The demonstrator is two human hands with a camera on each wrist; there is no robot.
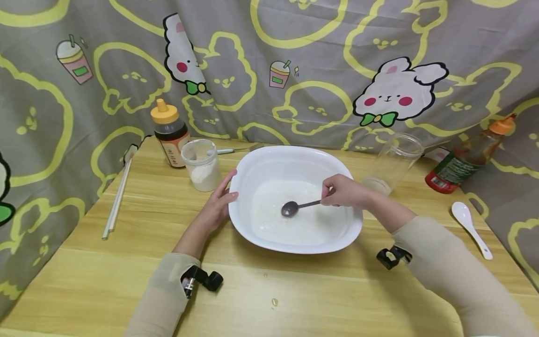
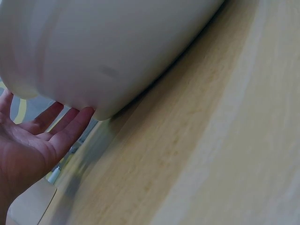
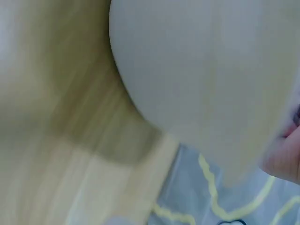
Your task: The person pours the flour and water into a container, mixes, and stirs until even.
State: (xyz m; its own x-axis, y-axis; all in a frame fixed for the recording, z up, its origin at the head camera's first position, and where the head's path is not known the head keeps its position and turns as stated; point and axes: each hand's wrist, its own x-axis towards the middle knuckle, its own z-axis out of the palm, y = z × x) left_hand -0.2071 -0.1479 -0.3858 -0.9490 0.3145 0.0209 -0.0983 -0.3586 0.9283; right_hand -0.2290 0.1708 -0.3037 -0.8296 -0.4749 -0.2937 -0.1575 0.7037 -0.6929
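A white basin (image 1: 294, 247) stands on the wooden table with milky white liquid (image 1: 269, 201) in its bottom. My left hand (image 1: 218, 201) holds the basin's left side, thumb over the rim. In the left wrist view, the fingers (image 2: 70, 129) lie spread against its outer wall. My right hand (image 1: 346, 191) reaches over the right rim and pinches the handle of a dark brown spoon (image 1: 290, 209). The spoon's bowl is at the liquid near the basin's middle; its depth is hard to tell. In the right wrist view, the basin's wall hides most of that hand.
Behind left stand a jar of white powder (image 1: 203, 173) and a yellow-capped bottle (image 1: 170, 135); a fork (image 1: 237, 150) lies nearby. Chopsticks (image 1: 118, 199) lie far left. A clear jar (image 1: 393, 161), a sauce bottle (image 1: 461, 161) and a white spoon (image 1: 470, 227) are right. A patterned curtain (image 1: 236, 47) hangs behind.
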